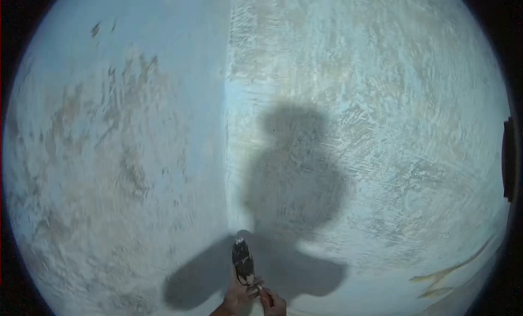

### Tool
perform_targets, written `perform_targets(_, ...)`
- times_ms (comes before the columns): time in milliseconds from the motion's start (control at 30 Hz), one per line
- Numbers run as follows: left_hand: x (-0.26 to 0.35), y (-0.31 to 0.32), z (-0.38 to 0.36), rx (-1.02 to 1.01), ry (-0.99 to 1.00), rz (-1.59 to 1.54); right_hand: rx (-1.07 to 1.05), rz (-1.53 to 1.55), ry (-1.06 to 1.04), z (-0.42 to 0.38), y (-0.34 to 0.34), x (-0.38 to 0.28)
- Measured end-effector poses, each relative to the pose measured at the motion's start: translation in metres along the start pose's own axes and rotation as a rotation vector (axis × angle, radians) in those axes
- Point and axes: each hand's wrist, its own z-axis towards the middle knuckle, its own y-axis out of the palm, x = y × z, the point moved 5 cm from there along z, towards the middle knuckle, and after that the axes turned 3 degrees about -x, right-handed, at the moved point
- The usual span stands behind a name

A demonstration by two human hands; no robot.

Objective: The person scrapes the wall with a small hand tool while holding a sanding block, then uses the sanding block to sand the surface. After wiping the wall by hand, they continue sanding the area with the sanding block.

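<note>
The left hand [236, 298] is gripping the lower end of a long, dark, round-ended object with whitish patches [243, 261], which is pointing upward and tilting slightly. Its grip is closing around that end, with the object hiding part of the hand. The right hand [274, 302] is curling its fingers just beside the object's lower end; whether its grip is pinching anything, I cannot tell. The whitish patches are showing too small and blurred to be told as smears or lettering.

Behind the hands, a grey shadow of a head and arms [297, 177] is covering the lower middle of a pale blue, streaked wall [381, 71], darkening the surface around the object. A vertical seam [226, 152] is running down from the wall's upper edge, dividing a blue left part with brownish-grey patches from a paler, rough-streaked right part. Yellowish-brown streaks [448, 276] are slanting near the lower right corner. At the right edge, a dark upright shape [509, 159] is standing partly in view.
</note>
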Motion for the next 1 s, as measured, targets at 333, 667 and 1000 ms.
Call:
perform_targets(333, 0.016, -0.013, 0.040, -0.164, 0.127, -0.159, 0.105, 0.190, 0.023, 0.008, 0.050, 0.019)
perform_targets(667, 0.124, 0.151, 0.073, -0.029, 0.524, 0.257, -0.029, 0.364, -0.100, 0.141, 0.001, -0.079)
perform_targets(1000, 0.209, 0.258, 0.120, -0.217, 0.540, 0.218, -0.179, 0.746, 0.316, 0.255, -0.022, -0.164)
